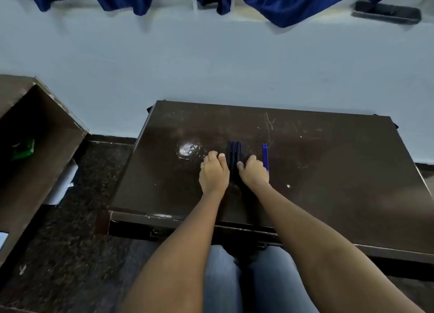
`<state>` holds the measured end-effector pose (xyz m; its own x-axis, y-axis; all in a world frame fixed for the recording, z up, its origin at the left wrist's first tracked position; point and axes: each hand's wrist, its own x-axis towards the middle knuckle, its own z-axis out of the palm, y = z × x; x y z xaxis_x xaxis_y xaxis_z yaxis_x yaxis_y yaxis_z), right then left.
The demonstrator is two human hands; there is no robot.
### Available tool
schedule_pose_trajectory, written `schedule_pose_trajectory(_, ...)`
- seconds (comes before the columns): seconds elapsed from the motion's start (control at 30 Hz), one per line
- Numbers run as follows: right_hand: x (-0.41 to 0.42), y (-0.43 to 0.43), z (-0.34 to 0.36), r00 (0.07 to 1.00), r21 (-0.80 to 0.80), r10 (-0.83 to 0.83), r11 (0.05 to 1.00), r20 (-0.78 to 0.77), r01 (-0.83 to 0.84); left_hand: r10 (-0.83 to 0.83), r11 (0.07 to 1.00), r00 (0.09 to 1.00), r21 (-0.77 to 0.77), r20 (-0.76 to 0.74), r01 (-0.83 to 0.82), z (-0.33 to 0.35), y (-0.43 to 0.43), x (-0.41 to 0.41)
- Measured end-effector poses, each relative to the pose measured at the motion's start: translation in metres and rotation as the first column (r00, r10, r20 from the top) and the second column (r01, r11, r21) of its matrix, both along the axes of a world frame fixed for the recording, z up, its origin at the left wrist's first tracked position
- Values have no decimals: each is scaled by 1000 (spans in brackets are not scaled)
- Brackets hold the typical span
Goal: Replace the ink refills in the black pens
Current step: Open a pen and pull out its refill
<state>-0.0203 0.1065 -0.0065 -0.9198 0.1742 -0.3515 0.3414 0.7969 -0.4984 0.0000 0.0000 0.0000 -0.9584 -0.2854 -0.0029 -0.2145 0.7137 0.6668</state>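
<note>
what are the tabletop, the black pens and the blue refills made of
The tabletop looks like dark laminate or varnished wood, semi-glossy: it carries a soft sheen and pale scratches. The black pens are probably plastic, with matte dark barrels, but they are too small to be sure. The blue refills are likely thin plastic tubes, slender and saturated blue.

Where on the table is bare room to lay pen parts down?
Widest: right of the refills, out to the table edge. Also the far strip beyond the pens, and the near-left corner, this side of the stain. Crowded: the middle, where left hand and right hand flank the pens.
</note>
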Motion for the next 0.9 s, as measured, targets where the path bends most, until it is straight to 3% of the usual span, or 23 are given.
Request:
schedule_pose_trajectory(0.37, 0, 2, -8, 1000, 9, -27, 1000, -4, 27, 57, 993, 998, 108, -40, -52, -15, -3, -3)
schedule_pose_trajectory(0.57, 12, 7, -7, 970, -338, -202, 930, -136, 147, 53, 957, 998, 283, 35, -60, -9, 14, -4)
schedule_pose_trajectory(0.8, 22, 14, 12, 964, -524, -135, 852, -228, -5, -8, 902, 1000, 431, 29, -6, 6, 26, -21)
schedule_pose_trajectory(0.9, 20, 19, 19, 907, -634, -362, 758, -216, 151, -93, 911, 994, 399, -55, 107, 6, 26, -14)
